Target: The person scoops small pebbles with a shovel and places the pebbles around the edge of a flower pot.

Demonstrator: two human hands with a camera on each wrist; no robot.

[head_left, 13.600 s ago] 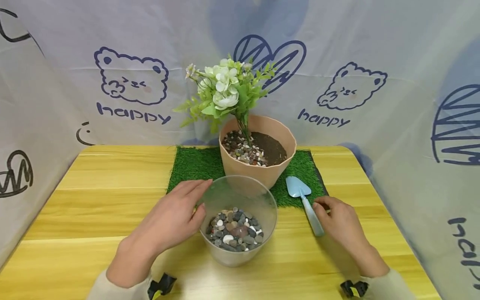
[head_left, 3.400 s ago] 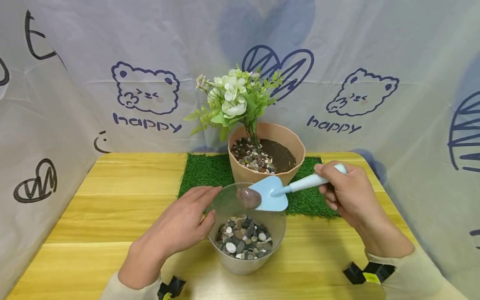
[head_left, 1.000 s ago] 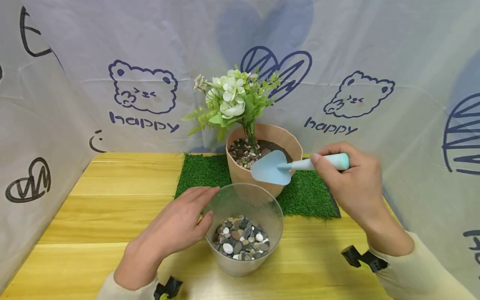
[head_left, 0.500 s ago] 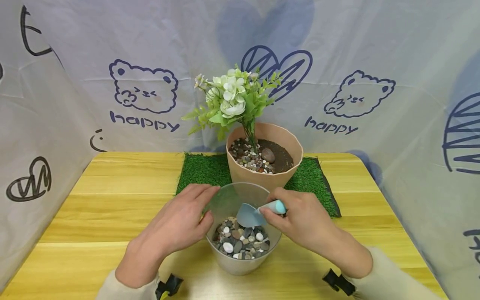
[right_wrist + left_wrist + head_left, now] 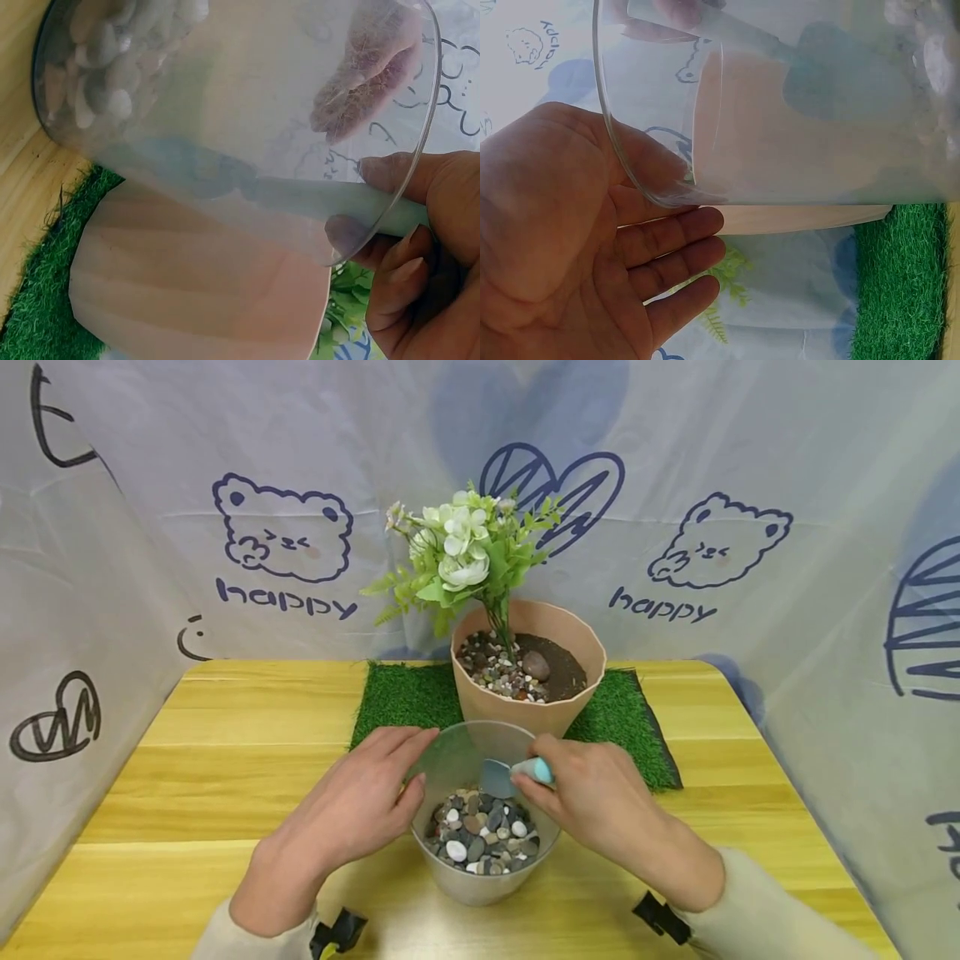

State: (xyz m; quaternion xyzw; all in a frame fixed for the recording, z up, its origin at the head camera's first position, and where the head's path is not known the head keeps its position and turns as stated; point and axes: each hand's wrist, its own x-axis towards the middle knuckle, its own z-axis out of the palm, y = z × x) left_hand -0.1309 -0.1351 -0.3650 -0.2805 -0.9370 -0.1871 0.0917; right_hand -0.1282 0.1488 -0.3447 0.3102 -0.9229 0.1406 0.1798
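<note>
From the head view, the right hand (image 5: 596,785) covers much of the blue trowel (image 5: 497,778), leaving the blade and the handle's butt in sight. The right wrist view shows the grip itself: thumb and finger pinch the handle from either side, the other fingers curled in. The left hand (image 5: 360,797) keeps its fingers straight against the left of the tub (image 5: 480,889); through the clear wall, the left wrist view shows one digit behind it, which the head view does not give.

The trowel is inside the tub, above or against the pebbles (image 5: 483,839) (contact cannot be told through the cloudy wall). Its long axis slopes from the butt, up at the right rim, down and leftward into the tub; the blade points at the pebbles.

Inside the rim, there is a gap between the blade and the left fingers, while the right hand sits at the right edge. Just beyond the far rim stands the peach pot (image 5: 555,714), holding flowers (image 5: 461,560), soil and a round brown stone (image 5: 536,666), on a grass mat (image 5: 408,693). The wooden table (image 5: 187,777) stretches wide to the left, its far edge meeting the printed sheet (image 5: 405,435).
</note>
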